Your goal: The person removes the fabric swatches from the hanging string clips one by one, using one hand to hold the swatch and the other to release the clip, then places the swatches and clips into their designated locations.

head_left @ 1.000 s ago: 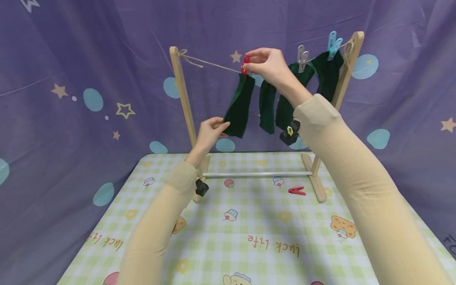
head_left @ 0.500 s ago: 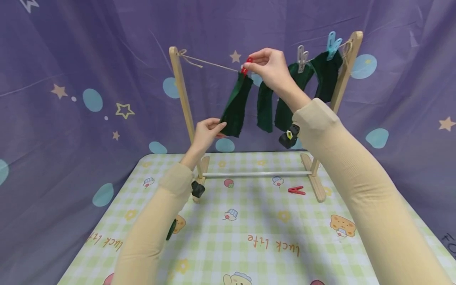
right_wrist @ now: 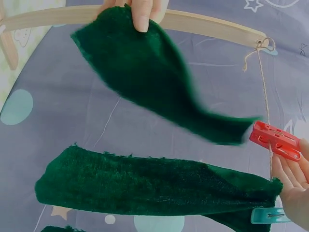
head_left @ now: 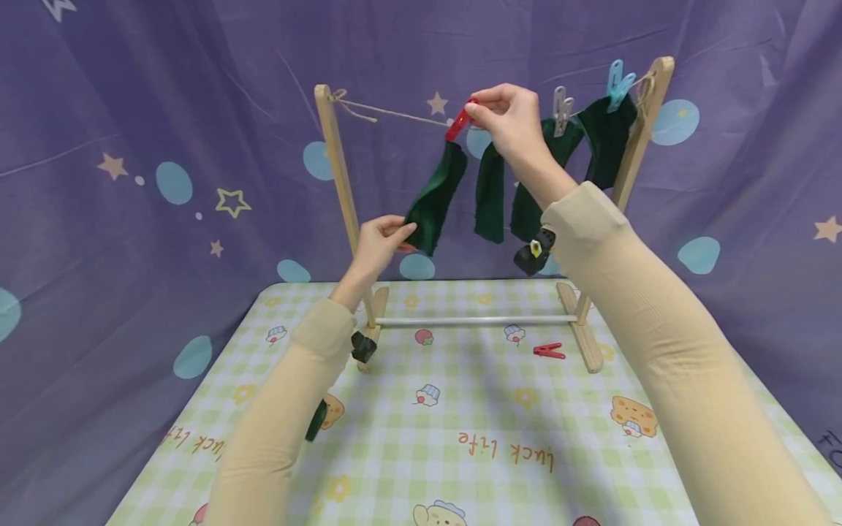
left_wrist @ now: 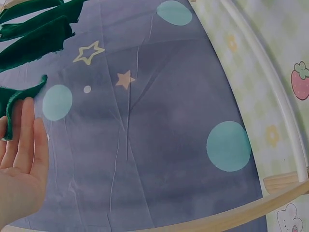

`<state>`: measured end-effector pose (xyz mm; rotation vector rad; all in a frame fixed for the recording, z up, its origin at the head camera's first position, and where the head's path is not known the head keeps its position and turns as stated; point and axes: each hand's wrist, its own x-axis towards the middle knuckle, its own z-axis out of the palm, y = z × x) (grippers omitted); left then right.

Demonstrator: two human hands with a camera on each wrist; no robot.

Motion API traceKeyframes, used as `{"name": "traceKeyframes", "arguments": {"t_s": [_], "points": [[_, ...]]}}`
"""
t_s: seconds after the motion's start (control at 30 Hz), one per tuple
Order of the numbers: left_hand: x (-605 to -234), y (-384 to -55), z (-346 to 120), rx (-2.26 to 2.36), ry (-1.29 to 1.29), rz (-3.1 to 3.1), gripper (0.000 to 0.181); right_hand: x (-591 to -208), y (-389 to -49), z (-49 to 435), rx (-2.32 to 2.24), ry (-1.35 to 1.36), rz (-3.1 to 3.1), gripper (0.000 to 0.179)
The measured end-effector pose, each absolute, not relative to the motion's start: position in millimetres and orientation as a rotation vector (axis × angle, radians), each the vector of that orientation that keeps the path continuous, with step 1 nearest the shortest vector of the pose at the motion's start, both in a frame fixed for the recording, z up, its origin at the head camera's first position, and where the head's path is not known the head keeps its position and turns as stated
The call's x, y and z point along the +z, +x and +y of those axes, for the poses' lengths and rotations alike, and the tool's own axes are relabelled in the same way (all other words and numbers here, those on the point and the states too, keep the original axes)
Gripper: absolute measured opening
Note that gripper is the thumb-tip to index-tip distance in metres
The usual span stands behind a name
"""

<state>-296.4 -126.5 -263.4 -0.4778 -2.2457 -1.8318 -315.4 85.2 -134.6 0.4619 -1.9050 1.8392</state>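
Observation:
My left hand (head_left: 376,247) pinches the lower corner of a dark green cloth (head_left: 434,201) by the line's left half; the left wrist view shows its fingers (left_wrist: 24,130) against the fabric. My right hand (head_left: 516,120) pinches a red clothespin (head_left: 460,123) slanted at the line. In the right wrist view the cloth's narrow upper end (right_wrist: 236,129) meets the clothespin's tip (right_wrist: 258,133); whether it is clamped I cannot tell. Beside it hangs a second green cloth (right_wrist: 159,183) with a teal clothespin (right_wrist: 268,215), hidden behind my right hand in the head view.
A wooden rack (head_left: 338,164) carries the string line (head_left: 395,113). Further right, green cloths hang from a clear clothespin (head_left: 561,111) and a blue clothespin (head_left: 618,86). Another red clothespin (head_left: 549,351) lies on the checkered tabletop (head_left: 487,409). A green item (head_left: 316,421) shows beside my left sleeve.
My right hand has shifted slightly right and the red clothespin has tilted from upright to slanted. The cloth has swung a little left and twisted; my left hand moved slightly left, still holding it.

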Motion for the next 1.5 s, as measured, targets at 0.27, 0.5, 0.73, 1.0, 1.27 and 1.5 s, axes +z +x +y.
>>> {"name": "traceKeyframes", "arguments": {"t_s": [0.27,0.5,0.73,1.0,1.27,1.5], "points": [[-266.1,-295.6,-131.7,-1.751,-0.418,-2.464,0.028,-126.0,-314.7,86.2,2.023,0.46,-1.701,0.02],[-275.0,-296.6,-141.1,-1.678,-0.45,-2.64,0.028,-119.7,-310.0,88.3,2.084,0.478,-1.621,0.02],[-281.5,-294.4,-148.0,-1.644,-0.436,-2.692,0.026,-119.5,-301.2,91.7,2.139,0.515,-1.605,0.019],[-289.2,-289.4,-154.6,-1.653,-0.426,-2.698,0.025,-137.6,-288.6,103.8,2.166,0.574,-1.661,0.022],[-299.5,-281.3,-162.8,-1.644,-0.422,-2.684,0.025,-175.3,-275.7,121.5,2.199,0.661,-1.716,0.022],[-300.9,-270.5,-172.1,-1.62,-0.395,-2.703,0.027,-212.3,-265.5,141.0,2.124,0.658,-1.892,0.024]]}}
